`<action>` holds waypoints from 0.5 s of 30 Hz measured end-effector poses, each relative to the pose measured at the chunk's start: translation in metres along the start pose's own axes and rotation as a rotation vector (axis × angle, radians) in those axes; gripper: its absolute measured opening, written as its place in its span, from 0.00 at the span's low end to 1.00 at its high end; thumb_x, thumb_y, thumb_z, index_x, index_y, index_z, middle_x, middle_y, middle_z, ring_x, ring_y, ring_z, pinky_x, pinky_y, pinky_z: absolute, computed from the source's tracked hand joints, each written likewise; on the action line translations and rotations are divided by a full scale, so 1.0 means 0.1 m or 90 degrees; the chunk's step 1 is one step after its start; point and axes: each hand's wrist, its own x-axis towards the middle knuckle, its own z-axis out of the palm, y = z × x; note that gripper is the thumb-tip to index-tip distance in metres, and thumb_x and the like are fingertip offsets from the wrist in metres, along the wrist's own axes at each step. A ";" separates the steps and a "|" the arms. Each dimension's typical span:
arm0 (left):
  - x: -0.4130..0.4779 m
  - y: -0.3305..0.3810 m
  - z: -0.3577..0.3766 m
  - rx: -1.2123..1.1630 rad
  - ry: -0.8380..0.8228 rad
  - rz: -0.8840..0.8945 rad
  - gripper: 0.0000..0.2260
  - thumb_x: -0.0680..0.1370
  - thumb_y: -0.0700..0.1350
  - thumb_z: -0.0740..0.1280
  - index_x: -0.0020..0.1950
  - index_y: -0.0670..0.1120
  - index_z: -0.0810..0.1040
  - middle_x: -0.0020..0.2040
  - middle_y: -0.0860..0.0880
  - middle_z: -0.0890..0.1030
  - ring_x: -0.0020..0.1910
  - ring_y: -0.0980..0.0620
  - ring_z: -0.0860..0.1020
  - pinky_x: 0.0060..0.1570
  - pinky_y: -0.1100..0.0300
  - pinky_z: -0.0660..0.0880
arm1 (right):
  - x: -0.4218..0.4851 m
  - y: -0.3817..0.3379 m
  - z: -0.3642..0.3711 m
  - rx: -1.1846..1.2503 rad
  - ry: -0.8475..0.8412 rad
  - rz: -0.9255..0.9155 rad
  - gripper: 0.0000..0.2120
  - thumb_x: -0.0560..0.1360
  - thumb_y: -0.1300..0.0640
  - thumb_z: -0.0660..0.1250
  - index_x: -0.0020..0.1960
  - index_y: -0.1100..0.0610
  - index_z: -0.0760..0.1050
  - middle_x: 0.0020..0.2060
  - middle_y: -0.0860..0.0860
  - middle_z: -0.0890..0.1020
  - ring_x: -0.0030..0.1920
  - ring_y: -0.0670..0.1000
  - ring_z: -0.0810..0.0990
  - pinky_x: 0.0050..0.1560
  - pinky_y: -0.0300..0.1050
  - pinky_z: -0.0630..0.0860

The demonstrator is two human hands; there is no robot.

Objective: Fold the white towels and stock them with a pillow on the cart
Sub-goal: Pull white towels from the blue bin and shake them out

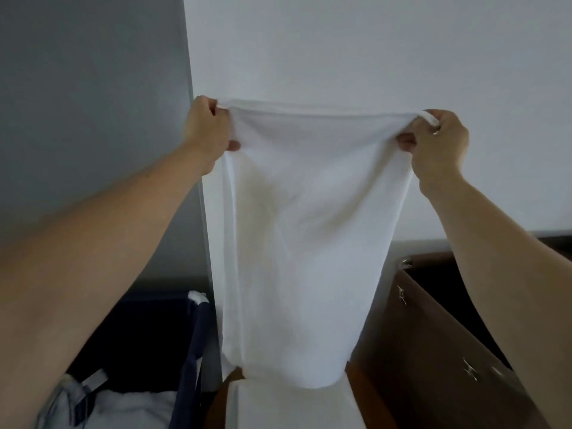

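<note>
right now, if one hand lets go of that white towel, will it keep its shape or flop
Likely flop: the white towel sags between the left hand and right hand and hangs in soft folds. It probably feels light, since a corner grip holds it.

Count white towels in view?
2. One towel hangs between left hand and right hand; a folded towel lies below. White cloth in the bin bottom left may hide more.

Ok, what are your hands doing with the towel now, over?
Left hand and right hand pinch the top corners. White towel hangs doubled over a folded towel. Nothing in the way.
</note>
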 end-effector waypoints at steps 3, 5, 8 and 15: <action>-0.17 0.04 -0.02 0.032 0.060 0.021 0.05 0.80 0.41 0.57 0.51 0.45 0.71 0.45 0.52 0.74 0.44 0.44 0.80 0.31 0.55 0.81 | -0.08 -0.03 -0.13 -0.011 -0.034 -0.033 0.05 0.76 0.60 0.62 0.49 0.52 0.74 0.35 0.47 0.82 0.38 0.50 0.85 0.49 0.50 0.83; -0.30 0.01 -0.03 0.055 0.085 0.011 0.05 0.81 0.42 0.56 0.52 0.46 0.70 0.43 0.52 0.74 0.42 0.44 0.80 0.31 0.54 0.81 | -0.11 -0.04 -0.23 -0.042 -0.069 -0.043 0.05 0.77 0.59 0.62 0.51 0.53 0.75 0.36 0.50 0.83 0.35 0.49 0.83 0.46 0.45 0.82; -0.57 -0.11 0.00 0.073 0.093 -0.020 0.06 0.80 0.42 0.56 0.54 0.44 0.71 0.43 0.51 0.75 0.41 0.46 0.80 0.38 0.49 0.82 | -0.18 0.09 -0.37 -0.071 -0.101 -0.034 0.04 0.78 0.57 0.63 0.52 0.53 0.75 0.36 0.53 0.84 0.36 0.52 0.84 0.46 0.49 0.82; -1.33 -0.41 0.06 0.148 0.086 -0.074 0.05 0.81 0.42 0.57 0.53 0.42 0.71 0.42 0.51 0.73 0.38 0.50 0.76 0.41 0.49 0.81 | -0.47 0.68 -0.67 -0.106 -0.195 0.065 0.07 0.79 0.55 0.65 0.56 0.55 0.76 0.33 0.52 0.83 0.35 0.53 0.83 0.42 0.47 0.80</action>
